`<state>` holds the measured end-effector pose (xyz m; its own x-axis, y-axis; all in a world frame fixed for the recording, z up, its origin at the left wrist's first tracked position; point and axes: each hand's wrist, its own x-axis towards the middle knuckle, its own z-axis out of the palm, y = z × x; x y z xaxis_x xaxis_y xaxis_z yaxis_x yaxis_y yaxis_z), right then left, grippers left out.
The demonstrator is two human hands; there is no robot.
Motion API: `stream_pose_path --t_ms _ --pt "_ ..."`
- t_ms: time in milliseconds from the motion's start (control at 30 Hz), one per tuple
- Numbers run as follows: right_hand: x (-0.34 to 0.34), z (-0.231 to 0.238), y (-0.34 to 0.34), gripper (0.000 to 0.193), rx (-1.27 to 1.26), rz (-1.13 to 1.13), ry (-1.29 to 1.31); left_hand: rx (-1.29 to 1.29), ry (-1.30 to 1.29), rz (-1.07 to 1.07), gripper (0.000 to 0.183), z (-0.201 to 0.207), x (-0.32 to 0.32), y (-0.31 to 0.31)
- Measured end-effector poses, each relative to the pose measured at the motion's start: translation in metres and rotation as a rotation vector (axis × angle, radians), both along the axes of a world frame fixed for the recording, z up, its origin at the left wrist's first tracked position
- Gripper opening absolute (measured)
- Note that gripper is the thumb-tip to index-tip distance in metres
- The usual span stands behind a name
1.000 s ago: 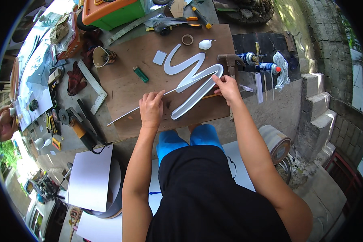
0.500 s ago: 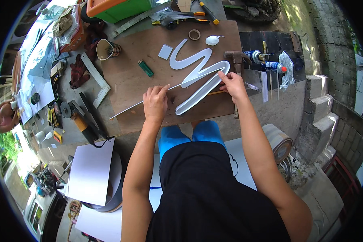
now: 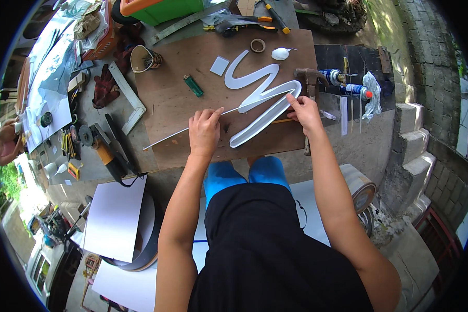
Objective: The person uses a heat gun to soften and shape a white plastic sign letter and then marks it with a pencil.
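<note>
A white zigzag letter-like shape [image 3: 250, 79] lies on the brown board, with a raised rim along its lower loop. My left hand [image 3: 205, 134] is closed around a long thin white strip [image 3: 166, 138], which slants from the board's lower left toward the shape. My right hand [image 3: 304, 113] pinches the rim at the shape's right bend, thumb against the inner side. Exactly where the strip meets the shape is hard to make out. Just right of that hand lies a hammer [image 3: 309, 86].
On the brown board [image 3: 166, 67] are a green lighter [image 3: 193, 86], a white square [image 3: 219, 66], a tape roll [image 3: 257, 46], a small white squeeze bottle [image 3: 282, 53] and a cup [image 3: 145, 59]. An angle grinder [image 3: 106, 156] and a carpenter's square [image 3: 135, 114] lie left; spray cans [image 3: 354, 90] lie right.
The whole view has shifted slightly, moving the table things a little to the right. Both hands keep nearly the same grip and place on the strip and the shape.
</note>
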<state>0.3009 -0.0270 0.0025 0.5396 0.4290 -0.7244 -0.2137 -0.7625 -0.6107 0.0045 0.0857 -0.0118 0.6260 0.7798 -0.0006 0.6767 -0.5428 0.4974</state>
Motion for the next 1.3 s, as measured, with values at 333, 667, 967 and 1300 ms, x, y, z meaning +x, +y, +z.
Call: stream_pose_path --t_ms 333,667,967,1300 --pt "0.002 0.007 -0.006 0.052 0.021 -0.032 0.008 0.002 0.008 -0.007 0.041 -0.001 0.001 0.001" --pt "-0.021 0.021 -0.031 0.039 0.102 0.06 -0.113 0.013 0.031 -0.024 0.039 0.002 -0.002 0.003" --pt "-0.068 0.057 -0.089 0.035 0.152 0.462 -0.132 0.021 0.17 0.039 0.059 0.044 -0.045 -0.02" --pt "-0.072 0.049 -0.15 0.032 0.069 0.742 -0.211 -0.226 0.308 0.105 0.055 0.082 -0.12 -0.079"
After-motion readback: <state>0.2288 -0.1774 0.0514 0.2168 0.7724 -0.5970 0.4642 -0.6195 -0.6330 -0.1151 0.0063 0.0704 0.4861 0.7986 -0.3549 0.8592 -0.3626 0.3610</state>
